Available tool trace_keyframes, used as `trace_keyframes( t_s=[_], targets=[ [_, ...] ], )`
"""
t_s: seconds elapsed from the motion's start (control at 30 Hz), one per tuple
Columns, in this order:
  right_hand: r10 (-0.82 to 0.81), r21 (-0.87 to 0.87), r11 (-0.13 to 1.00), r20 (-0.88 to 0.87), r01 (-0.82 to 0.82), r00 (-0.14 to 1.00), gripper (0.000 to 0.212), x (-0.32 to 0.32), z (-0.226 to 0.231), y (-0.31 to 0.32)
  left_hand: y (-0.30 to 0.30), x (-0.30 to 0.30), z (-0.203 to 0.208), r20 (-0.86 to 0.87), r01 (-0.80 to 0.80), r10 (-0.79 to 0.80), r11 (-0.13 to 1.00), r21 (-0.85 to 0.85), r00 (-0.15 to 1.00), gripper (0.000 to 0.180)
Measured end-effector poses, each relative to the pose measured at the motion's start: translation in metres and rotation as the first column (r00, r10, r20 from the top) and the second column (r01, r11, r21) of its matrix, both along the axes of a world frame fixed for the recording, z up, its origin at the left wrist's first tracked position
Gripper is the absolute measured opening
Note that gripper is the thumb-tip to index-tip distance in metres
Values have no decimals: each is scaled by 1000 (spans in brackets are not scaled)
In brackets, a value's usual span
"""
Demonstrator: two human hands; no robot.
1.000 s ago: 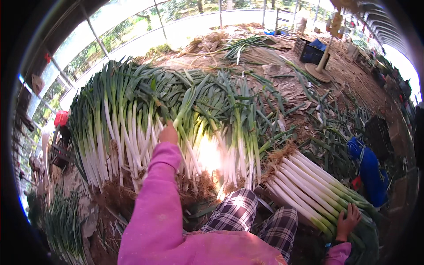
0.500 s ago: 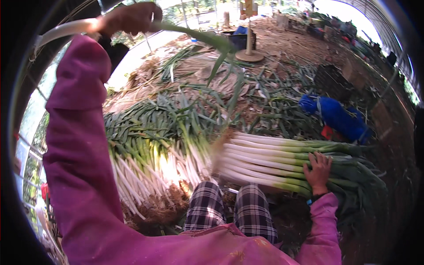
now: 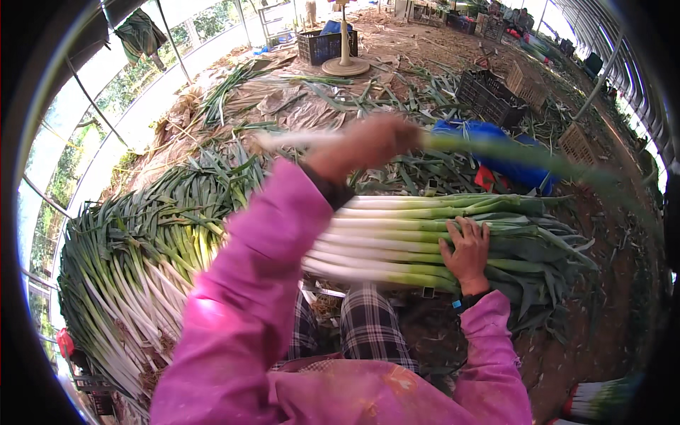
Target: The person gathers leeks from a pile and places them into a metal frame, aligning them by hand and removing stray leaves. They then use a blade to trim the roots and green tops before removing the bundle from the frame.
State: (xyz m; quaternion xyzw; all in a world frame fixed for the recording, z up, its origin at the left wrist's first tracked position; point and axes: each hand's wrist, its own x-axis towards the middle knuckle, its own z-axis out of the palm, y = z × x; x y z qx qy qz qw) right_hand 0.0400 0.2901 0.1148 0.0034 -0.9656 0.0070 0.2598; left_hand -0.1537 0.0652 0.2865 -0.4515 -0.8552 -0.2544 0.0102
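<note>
My left hand (image 3: 368, 147), blurred by motion, is closed around one long green onion (image 3: 301, 139). It carries the stalk above the far edge of a row of green onions (image 3: 382, 234), white ends to the left and leaves to the right. My right hand (image 3: 469, 253) lies over the green part of that row, fingers spread and palm down on the stalks. To the left a large heap of loose green onions (image 3: 134, 283) covers the ground, partly hidden behind my left sleeve.
Beyond the row lies a blue bundle (image 3: 510, 152), with cut leaves strewn around it. Black crates (image 3: 489, 98) stand at the far right. A pedestal with a round base (image 3: 346, 66) and a dark crate (image 3: 315, 48) stand farther back. More bundled stalks (image 3: 602, 398) lie at lower right.
My left hand has swung from the upper left over to the row, bringing the green onion with it. My right hand stays on the row. The view has shifted, showing more of the heap.
</note>
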Motion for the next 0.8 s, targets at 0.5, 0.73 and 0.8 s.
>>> trace_keyframes(
  t_s=[0.5, 0.73, 0.8],
  targets=[
    [-16, 54, 998, 2, 16, 1000, 39, -9, 4, -24, 3, 31, -248, 78, -154, 139, 953, 261, 987, 27],
    [129, -122, 987, 165, -109, 978, 39, -17, 18, -10, 0, 22, -257, 111, -163, 143, 967, 198, 984, 28],
    [56, 116, 992, 15, -58, 998, 43, -30, 39, -24, -9, 24, -261, 154, -197, 181, 976, 94, 971, 33]
  ],
)
